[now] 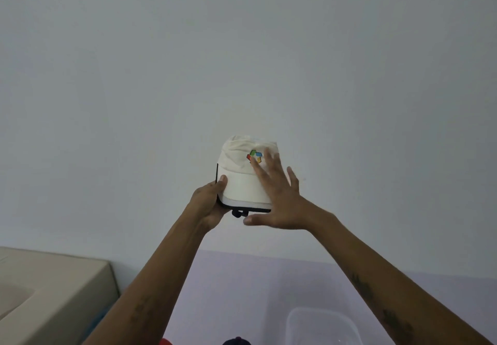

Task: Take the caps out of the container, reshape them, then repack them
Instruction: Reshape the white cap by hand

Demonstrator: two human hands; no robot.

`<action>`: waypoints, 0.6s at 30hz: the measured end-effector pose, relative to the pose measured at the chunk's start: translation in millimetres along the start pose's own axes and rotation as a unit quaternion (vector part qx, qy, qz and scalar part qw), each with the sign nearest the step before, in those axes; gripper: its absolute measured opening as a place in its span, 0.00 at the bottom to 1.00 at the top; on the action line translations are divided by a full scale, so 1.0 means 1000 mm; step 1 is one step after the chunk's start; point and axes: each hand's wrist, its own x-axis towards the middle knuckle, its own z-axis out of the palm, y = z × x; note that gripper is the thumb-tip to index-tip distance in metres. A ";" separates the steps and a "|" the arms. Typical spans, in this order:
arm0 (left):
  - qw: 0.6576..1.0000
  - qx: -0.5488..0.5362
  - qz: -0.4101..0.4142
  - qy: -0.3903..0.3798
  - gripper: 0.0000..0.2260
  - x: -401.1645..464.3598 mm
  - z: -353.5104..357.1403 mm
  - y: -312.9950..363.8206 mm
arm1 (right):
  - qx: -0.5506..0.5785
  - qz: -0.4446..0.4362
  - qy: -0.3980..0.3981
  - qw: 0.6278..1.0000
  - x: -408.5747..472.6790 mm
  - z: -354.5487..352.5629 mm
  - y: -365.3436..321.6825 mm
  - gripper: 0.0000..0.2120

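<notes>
A cream cap (240,180) with a small multicoloured logo and a dark-edged brim is held up in front of the pale wall. My left hand (208,204) grips the brim's left side, thumb on top. My right hand (279,196) lies flat against the cap's right front with straight, spread fingers that reach the logo. A clear plastic container (322,326) sits low on the lilac surface between my forearms. At the bottom edge a dark cap (236,341) and a red cap (166,342) just show.
A beige cushioned piece of furniture (53,291) fills the bottom left corner. A plain grey-white wall (242,62) covers most of the view. The lilac surface (242,277) lies below it.
</notes>
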 end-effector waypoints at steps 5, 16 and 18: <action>1.000 -0.009 0.000 -0.010 0.13 -0.004 0.003 0.002 | -0.007 -0.017 0.090 0.996 0.005 0.025 -0.003 0.40; 0.817 0.533 0.218 -0.044 0.33 -0.027 0.004 -0.007 | -0.007 -0.029 0.165 0.986 0.010 0.029 0.001 0.34; 0.724 0.655 0.214 -0.035 0.43 -0.024 0.004 -0.014 | -0.025 -0.034 0.172 0.984 0.011 0.031 0.001 0.31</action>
